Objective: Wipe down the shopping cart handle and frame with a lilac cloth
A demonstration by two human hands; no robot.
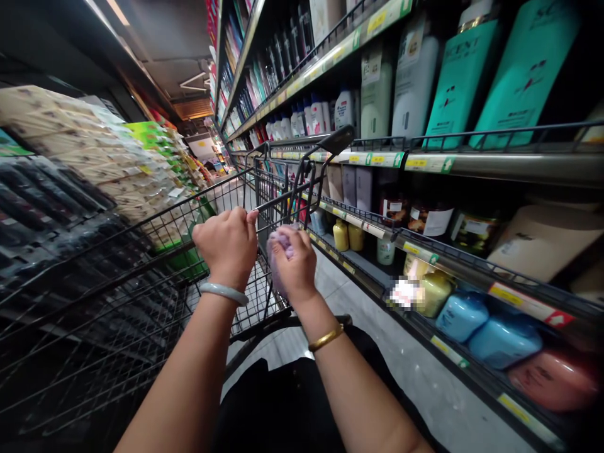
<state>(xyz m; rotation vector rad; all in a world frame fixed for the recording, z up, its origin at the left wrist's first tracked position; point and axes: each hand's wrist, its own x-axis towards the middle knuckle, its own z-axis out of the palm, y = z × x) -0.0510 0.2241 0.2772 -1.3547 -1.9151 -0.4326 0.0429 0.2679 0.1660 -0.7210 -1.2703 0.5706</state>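
Dark clothing (278, 409) fills the bottom middle of the frame, and two bare forearms reach up past it toward the centre. A pale bangle (224, 293) rings the left wrist and a gold bracelet (326, 338) the right. The left hand (227, 245), just left of centre, is clenched in a fist at the cart's edge; whether its fingers wrap a bar is hidden. The right hand (301, 261), just right of centre, grasps a crumpled purple bundle (275, 258), which bulges out on its left side.

The black wire shopping cart (283, 199) spreads from the lower left to the centre, its dark handle end (337, 139) tilted up above the right hand. Grey floor (415, 371) shows at lower right. Beyond it, shelving climbs the right side: a red bottle (557, 377) and blue bottles (504, 340) at lower right, jars (429, 217) at middle right, tall teal bottles (523, 75) at upper right. On the left, past the cart, stand dark packages (42, 201) and a stack of beige packs (108, 163), with green packs (151, 138) farther along. A ceiling light (117, 11) glows at upper left.
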